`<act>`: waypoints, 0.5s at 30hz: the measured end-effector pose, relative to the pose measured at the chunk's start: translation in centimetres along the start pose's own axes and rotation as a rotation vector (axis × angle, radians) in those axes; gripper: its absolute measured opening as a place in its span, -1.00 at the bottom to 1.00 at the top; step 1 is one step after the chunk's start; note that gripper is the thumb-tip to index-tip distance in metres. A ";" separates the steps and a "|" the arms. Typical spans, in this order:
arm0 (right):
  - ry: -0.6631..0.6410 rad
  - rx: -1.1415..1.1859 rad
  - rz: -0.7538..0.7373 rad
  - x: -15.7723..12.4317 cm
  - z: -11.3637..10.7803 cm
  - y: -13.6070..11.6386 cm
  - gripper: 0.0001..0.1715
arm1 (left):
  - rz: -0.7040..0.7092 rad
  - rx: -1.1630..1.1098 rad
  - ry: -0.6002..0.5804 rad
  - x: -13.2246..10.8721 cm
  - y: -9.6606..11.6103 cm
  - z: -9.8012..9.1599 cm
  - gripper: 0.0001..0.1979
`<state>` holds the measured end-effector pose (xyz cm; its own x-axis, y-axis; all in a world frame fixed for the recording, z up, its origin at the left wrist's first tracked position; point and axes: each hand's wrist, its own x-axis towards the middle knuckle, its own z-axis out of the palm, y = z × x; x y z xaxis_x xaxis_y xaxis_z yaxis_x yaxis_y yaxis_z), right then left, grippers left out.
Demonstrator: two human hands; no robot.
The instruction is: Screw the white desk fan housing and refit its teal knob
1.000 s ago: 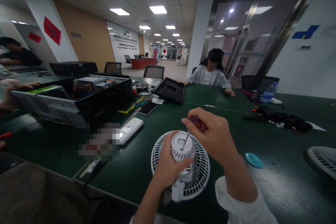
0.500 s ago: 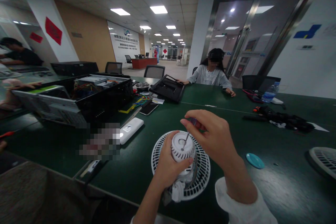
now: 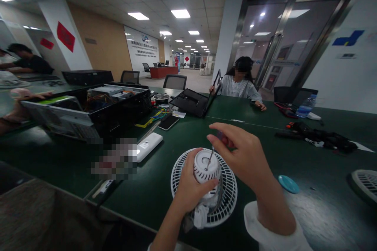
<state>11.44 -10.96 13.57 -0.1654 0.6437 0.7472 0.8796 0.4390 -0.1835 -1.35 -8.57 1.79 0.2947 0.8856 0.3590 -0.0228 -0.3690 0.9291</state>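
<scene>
A small white fan [image 3: 206, 160] lies on the green table with its round slatted grille [image 3: 230, 192] underneath and its motor housing facing up. My left hand [image 3: 191, 186] is wrapped around the housing's left and near side. Above it, my right hand [image 3: 235, 147] pinches the handle of a screwdriver [image 3: 210, 157]; fingers hide most of that handle. The thin metal shaft slants down, its tip at a screw hole on the top of the housing. A white clip-like base [image 3: 200, 216] sticks out toward me.
An opened black computer case [image 3: 118, 110] stands on the left. A white power bank [image 3: 149, 147] and a phone [image 3: 169, 122] lie nearer. On the right are a turquoise disc [image 3: 288, 184] and another white grille [image 3: 366, 182]. Across the table, a person [image 3: 240, 80] holds a hinged black panel [image 3: 191, 102].
The person opposite has raised one part of the black panel upright. My hands keep the same hold on fan and screwdriver; the whole view has shifted slightly.
</scene>
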 end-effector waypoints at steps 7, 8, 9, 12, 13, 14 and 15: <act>-0.056 0.148 0.010 0.0 -0.7 0.2 -0.75 | 0.004 0.005 0.002 -0.1 0.0 -0.1 -0.34; -0.034 0.117 0.006 0.0 -0.5 0.1 -0.80 | 0.005 0.008 0.003 -0.1 0.1 -0.1 -0.34; -0.016 0.084 0.005 0.1 -0.3 0.1 -0.82 | 0.007 0.009 0.004 -0.1 0.1 0.0 -0.34; -0.022 0.043 0.009 0.1 0.0 -0.1 -0.76 | 0.013 0.011 0.004 0.0 0.3 -0.1 -0.35; -0.043 0.062 0.008 0.0 -0.2 -0.2 -0.73 | 0.012 0.011 0.004 0.0 0.4 -0.1 -0.35; -0.070 0.096 0.008 0.0 -0.3 -0.2 -0.68 | 0.009 0.013 0.003 0.0 0.4 -0.1 -0.35; -0.098 0.136 0.008 0.0 -0.5 -0.2 -0.63 | 0.006 0.013 0.000 0.0 0.4 -0.1 -0.35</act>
<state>11.52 -11.41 13.92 -0.2075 0.7024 0.6809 0.8137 0.5103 -0.2785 -1.46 -8.72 2.21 0.2947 0.8834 0.3643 -0.0117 -0.3779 0.9258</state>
